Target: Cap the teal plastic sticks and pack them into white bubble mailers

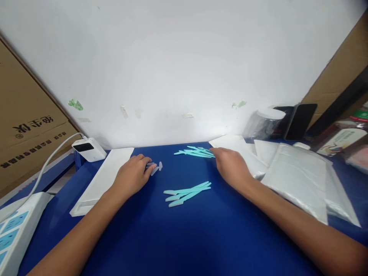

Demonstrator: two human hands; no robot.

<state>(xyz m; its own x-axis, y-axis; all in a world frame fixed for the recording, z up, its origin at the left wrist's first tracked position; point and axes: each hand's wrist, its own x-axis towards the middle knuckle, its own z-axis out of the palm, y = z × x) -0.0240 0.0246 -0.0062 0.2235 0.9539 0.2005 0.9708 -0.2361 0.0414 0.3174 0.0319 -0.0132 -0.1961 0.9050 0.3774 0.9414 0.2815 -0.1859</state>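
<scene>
While the left hand (135,171) curls over some clear caps (160,166), the right hand (231,165) is at the far teal sticks (195,153). Can't tell if either's actually gripping.

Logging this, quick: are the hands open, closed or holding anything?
Left hand: partly curled at the small translucent pieces; grip can't be told.
Right hand: nearly closed at the far turquoise sticks; grip can't be told.

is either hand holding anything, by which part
Right hand: at far turquoise sticks, by their right ends; left hand: at small translucent pieces. Whether either grips cannot be told.
</scene>
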